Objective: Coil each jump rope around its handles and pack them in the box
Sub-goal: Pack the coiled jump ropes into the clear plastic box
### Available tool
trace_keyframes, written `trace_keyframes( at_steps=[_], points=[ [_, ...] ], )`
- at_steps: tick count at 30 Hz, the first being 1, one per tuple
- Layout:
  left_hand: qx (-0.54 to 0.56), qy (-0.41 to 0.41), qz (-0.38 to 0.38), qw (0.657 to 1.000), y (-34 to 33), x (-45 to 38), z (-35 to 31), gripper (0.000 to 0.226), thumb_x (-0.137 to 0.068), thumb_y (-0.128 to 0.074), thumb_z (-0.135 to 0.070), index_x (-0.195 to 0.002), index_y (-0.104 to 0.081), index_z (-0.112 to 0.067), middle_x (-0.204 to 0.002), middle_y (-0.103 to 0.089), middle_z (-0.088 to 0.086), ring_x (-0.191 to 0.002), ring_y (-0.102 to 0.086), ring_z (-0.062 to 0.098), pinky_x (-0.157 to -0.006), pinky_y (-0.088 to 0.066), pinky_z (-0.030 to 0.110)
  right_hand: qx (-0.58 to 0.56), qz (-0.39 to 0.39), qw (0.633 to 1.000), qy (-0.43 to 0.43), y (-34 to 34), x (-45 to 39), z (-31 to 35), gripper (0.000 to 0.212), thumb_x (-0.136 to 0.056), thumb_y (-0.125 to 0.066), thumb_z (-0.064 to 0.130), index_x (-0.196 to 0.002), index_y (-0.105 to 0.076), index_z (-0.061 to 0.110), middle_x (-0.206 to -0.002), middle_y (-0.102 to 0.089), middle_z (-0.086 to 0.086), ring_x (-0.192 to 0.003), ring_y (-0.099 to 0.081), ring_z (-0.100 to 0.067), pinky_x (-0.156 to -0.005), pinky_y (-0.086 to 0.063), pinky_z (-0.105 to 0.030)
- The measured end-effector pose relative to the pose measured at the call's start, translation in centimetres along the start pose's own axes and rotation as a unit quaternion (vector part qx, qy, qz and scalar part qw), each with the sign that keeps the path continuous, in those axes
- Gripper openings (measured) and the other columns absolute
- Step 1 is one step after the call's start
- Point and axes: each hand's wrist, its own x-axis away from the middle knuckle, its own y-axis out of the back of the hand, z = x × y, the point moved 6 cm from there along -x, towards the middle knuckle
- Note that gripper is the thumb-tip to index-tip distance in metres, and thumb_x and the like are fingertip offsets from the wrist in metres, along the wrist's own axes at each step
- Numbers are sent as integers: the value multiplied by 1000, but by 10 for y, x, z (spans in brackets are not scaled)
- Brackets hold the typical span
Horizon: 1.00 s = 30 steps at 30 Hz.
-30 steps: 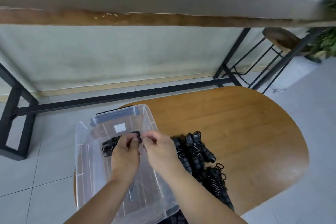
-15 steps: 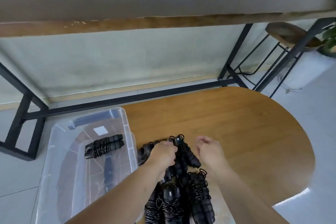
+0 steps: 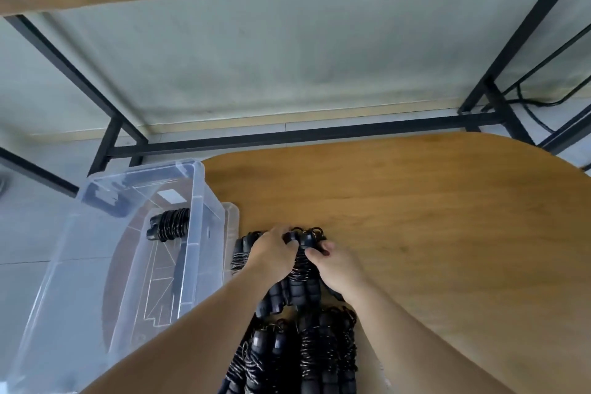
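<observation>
On the wooden table (image 3: 415,217), the left hand (image 3: 271,253) and right hand (image 3: 339,265) are both closing their fingers around one coiled jump rope (image 3: 303,269) from the pile, apparently to lift it toward the clear box (image 3: 198,189)

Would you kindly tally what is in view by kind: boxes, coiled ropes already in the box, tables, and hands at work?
Clear plastic box: 1
Coiled jump rope in the box: 1
Round wooden table: 1
Hands: 2, left hand and right hand, both gripping a rope in the pile, whose ropes overlap too much to count
Total: 5
</observation>
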Motion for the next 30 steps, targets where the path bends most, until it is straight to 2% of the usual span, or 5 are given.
trace_keyframes(
  at_steps=[8, 15, 20, 25, 30],
  points=[
    [50, 11, -23, 998, 3, 6, -2, 44, -101, -48, -29, -144, -47, -21, -137, -57, 0, -104, -59, 16, -82, -44, 22, -125, -28, 992, -11, 4, 8, 3, 41, -95, -65, 29, -128, -60, 6, -93, -60, 10, -83, -53, -8, -84, -40, -27],
    [95, -23, -49, 994, 25, 16, -16, 43, -98, -55, -32, -139, -51, -19, -129, -59, 1, -108, -58, 17, -82, -43, 22, -193, -44, 980, -4, 19, 27, 23, 12, -94, -65, 25, -85, -65, 17, -76, -57, 12, -76, -53, -8, -105, -40, -46],
    [218, -38, -51, 974, 39, 19, -20, 36, -94, -63, -26, -130, -57, -21, -121, -62, -4, -94, -58, 9, -64, -42, 10, -207, -44, 977, 35, 29, 42, 44, 15, -95, -64, 24, -91, -66, 9, -93, -65, 14, -90, -59, -4, -101, -43, -45],
    [313, -25, -30, 949, 47, 33, -11, 26, -90, -68, -25, -114, -60, -20, -110, -65, -1, -97, -65, 20, -88, -57, 42, -177, -34, 981, 69, 33, 55, 61, 7, -92, -67, 34, -97, -65, 29, -96, -65, 17, -85, -55, 5, -72, -40, -22],
    [477, -9, -51, 877, 68, 55, 7, 19, -94, -66, -16, -112, -59, -13, -111, -65, 5, -91, -66, 22, -69, -56, 29, -108, -57, 985, 121, 32, 81, 92, 15, -92, -61, 48, -87, -65, 35, -87, -66, 19, -81, -58, 1, -71, -43, -25]
  ],
)
